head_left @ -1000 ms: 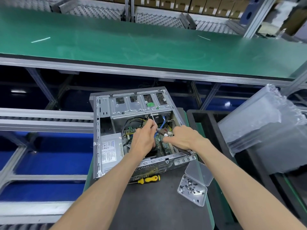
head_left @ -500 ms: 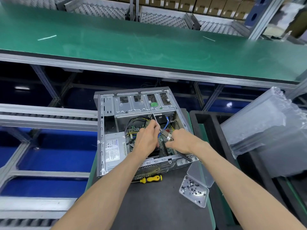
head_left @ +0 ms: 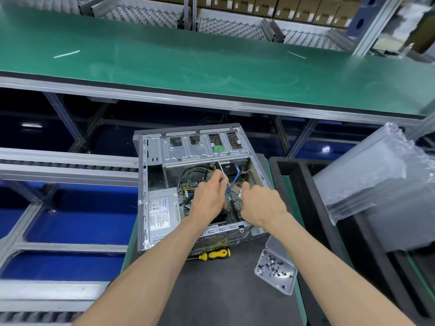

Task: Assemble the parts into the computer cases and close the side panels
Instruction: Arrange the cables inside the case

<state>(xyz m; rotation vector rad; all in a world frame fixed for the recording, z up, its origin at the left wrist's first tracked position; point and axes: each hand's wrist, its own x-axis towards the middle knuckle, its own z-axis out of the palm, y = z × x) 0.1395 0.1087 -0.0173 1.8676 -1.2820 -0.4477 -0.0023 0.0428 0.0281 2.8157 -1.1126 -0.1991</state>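
The open computer case (head_left: 153, 184) lies on its side on a dark mat, with the motherboard, a blue cable (head_left: 236, 175) and the silver power supply (head_left: 162, 212) exposed. Both hands are inside it, close together over the board. My left hand (head_left: 207, 198) pinches a thin white strip (head_left: 219, 164) that runs up toward the drive cage. My right hand (head_left: 261, 203) grips a small silver-brown metal piece (head_left: 235, 189) whose tip points at my left fingers. I cannot tell what that piece is.
A yellow-and-black screwdriver (head_left: 215, 254) lies just in front of the case. A clear box of screws (head_left: 275, 271) and its lid (head_left: 277, 244) lie to the right. Black foam tray (head_left: 306, 184) and bubble-wrap bags (head_left: 376, 175) stand further right. A green conveyor belt (head_left: 211, 67) runs behind.
Both hands have stayed inside the case, keeping their holds. The metal piece's tip has come closer to my left fingers. The view has shifted slightly.
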